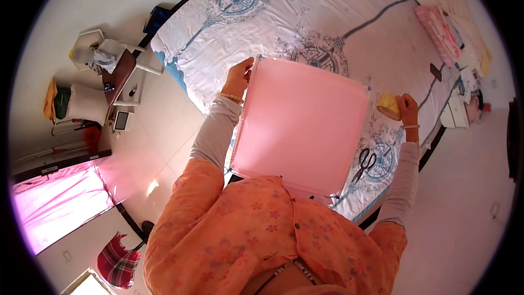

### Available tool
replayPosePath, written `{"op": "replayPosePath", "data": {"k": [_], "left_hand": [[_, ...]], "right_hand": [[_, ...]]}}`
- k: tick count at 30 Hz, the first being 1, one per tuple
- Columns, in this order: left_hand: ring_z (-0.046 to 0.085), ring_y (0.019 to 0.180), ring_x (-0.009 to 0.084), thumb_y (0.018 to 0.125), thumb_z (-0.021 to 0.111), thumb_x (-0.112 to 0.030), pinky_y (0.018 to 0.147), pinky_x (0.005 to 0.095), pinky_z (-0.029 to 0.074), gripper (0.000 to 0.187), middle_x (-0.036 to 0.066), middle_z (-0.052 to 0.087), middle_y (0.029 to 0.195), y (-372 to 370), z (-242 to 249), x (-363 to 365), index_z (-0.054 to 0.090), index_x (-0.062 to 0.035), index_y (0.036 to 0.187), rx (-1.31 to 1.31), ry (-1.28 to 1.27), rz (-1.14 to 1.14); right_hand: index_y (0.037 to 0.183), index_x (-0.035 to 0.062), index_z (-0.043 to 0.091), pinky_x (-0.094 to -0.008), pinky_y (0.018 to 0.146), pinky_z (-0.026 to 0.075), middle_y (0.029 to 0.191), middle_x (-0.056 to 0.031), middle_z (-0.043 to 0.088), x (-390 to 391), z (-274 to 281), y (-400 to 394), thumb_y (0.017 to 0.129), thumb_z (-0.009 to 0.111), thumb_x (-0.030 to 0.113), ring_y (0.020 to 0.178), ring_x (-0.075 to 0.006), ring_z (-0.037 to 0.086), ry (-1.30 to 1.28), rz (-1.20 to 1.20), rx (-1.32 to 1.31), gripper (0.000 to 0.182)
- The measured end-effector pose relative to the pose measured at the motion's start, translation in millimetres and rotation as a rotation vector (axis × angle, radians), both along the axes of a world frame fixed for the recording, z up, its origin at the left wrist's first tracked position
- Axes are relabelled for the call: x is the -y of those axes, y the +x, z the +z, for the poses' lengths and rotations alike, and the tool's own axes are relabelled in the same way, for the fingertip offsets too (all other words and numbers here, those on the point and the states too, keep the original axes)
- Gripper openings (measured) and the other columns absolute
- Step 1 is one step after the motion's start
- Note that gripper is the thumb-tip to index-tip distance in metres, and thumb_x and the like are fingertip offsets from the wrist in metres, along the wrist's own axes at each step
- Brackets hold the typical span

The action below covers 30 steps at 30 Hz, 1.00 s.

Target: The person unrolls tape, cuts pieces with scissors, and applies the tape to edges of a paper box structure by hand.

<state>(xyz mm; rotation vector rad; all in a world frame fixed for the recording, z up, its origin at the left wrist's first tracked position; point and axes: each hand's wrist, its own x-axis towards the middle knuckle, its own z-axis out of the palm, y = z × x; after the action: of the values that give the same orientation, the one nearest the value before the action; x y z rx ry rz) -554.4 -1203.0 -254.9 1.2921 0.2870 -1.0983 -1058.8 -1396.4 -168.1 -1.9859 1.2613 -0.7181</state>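
A square panel (303,125) covered in pink cloth, with a stitched or gathered edge, stands in front of my chest. My left hand (238,80) is closed on its upper left corner, fingers partly hidden behind the edge. Beyond the panel's right side, my right hand (407,108) is closed on the side of a short yellow roll (388,106), holding it over the bed. Black-handled scissors (364,165) lie on the bedsheet between the panel's right edge and my right forearm. Small dark ties show at the panel's corners.
The bed (376,38) has a white sheet with blue patterns. Folded pink bedding (438,33) lies at its far right, near a dark phone-like object (435,72). On the left stand a brown-topped table (120,76) and a cushioned chair (84,104) on the tiled floor.
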Motion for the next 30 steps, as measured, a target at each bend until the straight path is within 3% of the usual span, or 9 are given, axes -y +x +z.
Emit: {"op": "replayPosePath", "data": {"k": [2, 15, 17, 19, 21, 23, 25, 28, 30], "left_hand": [[0.056, 0.072, 0.0184, 0.086, 0.065, -0.012, 0.063, 0.0334, 0.052, 0.015, 0.007, 0.060, 0.088, 1, 3, -1, 0.063, 0.0014, 0.092, -0.075, -0.146, -0.192], [0.058, 0.080, 0.0170, 0.088, 0.061, -0.021, 0.067, 0.0297, 0.049, 0.026, 0.009, 0.062, 0.095, 0, -42, 3, 0.064, 0.0014, 0.101, 0.082, -0.155, -0.538], [0.058, 0.081, 0.0160, 0.087, 0.061, -0.020, 0.071, 0.0287, 0.048, 0.026, 0.009, 0.063, 0.096, -17, -25, -17, 0.064, 0.0025, 0.101, 0.419, -0.238, -0.650], [0.059, 0.081, 0.0157, 0.088, 0.059, -0.018, 0.073, 0.0279, 0.046, 0.025, 0.008, 0.065, 0.096, -9, -31, -17, 0.064, 0.0030, 0.101, 0.410, -0.126, -0.661], [0.060, 0.081, 0.0149, 0.091, 0.055, -0.021, 0.073, 0.0279, 0.046, 0.028, 0.006, 0.066, 0.094, 2, -52, -7, 0.064, 0.0030, 0.101, 0.629, -0.004, -0.270], [0.062, 0.086, 0.0151, 0.094, 0.051, -0.021, 0.077, 0.0274, 0.048, 0.030, 0.009, 0.066, 0.099, -12, 5, -7, 0.061, 0.0018, 0.111, 0.658, -0.145, -0.189], [0.064, 0.082, 0.0205, 0.091, 0.053, -0.025, 0.075, 0.0313, 0.049, 0.034, 0.011, 0.068, 0.092, -18, 21, 0, 0.063, 0.0031, 0.107, 0.764, -0.162, -0.285], [0.063, 0.081, 0.0347, 0.092, 0.052, -0.025, 0.075, 0.0377, 0.049, 0.039, 0.024, 0.064, 0.091, -36, 29, 6, 0.058, 0.0052, 0.115, 1.437, 0.073, -0.611], [0.060, 0.071, 0.0391, 0.092, 0.049, -0.025, 0.065, 0.0436, 0.047, 0.032, 0.024, 0.062, 0.078, -38, 24, 8, 0.062, 0.0032, 0.100, 1.451, 0.066, -0.635]], "right_hand": [[0.063, 0.0048, 0.042, -0.0264, 0.049, 0.030, 0.058, 0.0027, 0.039, 2, -4, -3, 0.086, 0.064, 0.022, 0.057, -0.0071, 0.033, 0.001, -0.003, -0.008, 0.036], [0.063, 0.0032, 0.047, -0.0275, 0.048, 0.032, 0.056, -0.0003, 0.042, 6, -11, -5, 0.084, 0.067, 0.023, 0.054, -0.0084, 0.036, -0.042, -0.029, -0.076, 0.035], [0.063, 0.0032, 0.047, -0.0273, 0.048, 0.032, 0.056, -0.0001, 0.042, 4, -13, -7, 0.084, 0.067, 0.023, 0.054, -0.0081, 0.036, -0.043, -0.045, -0.084, 0.035], [0.063, 0.0033, 0.047, -0.0272, 0.048, 0.033, 0.056, 0.0001, 0.043, 5, -14, -9, 0.084, 0.067, 0.023, 0.054, -0.0078, 0.036, -0.006, -0.056, -0.052, 0.034], [0.063, 0.0034, 0.047, -0.0271, 0.048, 0.033, 0.056, 0.0002, 0.043, 2, -12, -7, 0.083, 0.067, 0.022, 0.054, -0.0077, 0.037, -0.003, -0.041, -0.047, 0.034], [0.062, 0.0034, 0.047, -0.0270, 0.049, 0.033, 0.056, 0.0003, 0.043, 0, -14, -4, 0.083, 0.067, 0.022, 0.054, -0.0076, 0.037, 0.009, -0.038, -0.044, 0.034], [0.064, 0.0028, 0.049, -0.0279, 0.050, 0.035, 0.056, -0.0015, 0.044, 4, -17, -5, 0.082, 0.067, 0.024, 0.055, -0.0093, 0.038, 0.038, -0.028, -0.067, 0.033], [0.067, 0.0019, 0.052, -0.0301, 0.052, 0.037, 0.057, -0.0050, 0.045, 2, -17, -5, 0.081, 0.067, 0.028, 0.055, -0.0128, 0.041, -0.044, -0.031, -0.103, 0.034], [0.067, 0.0019, 0.053, -0.0312, 0.053, 0.038, 0.058, -0.0063, 0.047, 2, -15, -7, 0.081, 0.068, 0.031, 0.055, -0.0146, 0.042, -0.049, -0.042, -0.117, 0.036]]}}
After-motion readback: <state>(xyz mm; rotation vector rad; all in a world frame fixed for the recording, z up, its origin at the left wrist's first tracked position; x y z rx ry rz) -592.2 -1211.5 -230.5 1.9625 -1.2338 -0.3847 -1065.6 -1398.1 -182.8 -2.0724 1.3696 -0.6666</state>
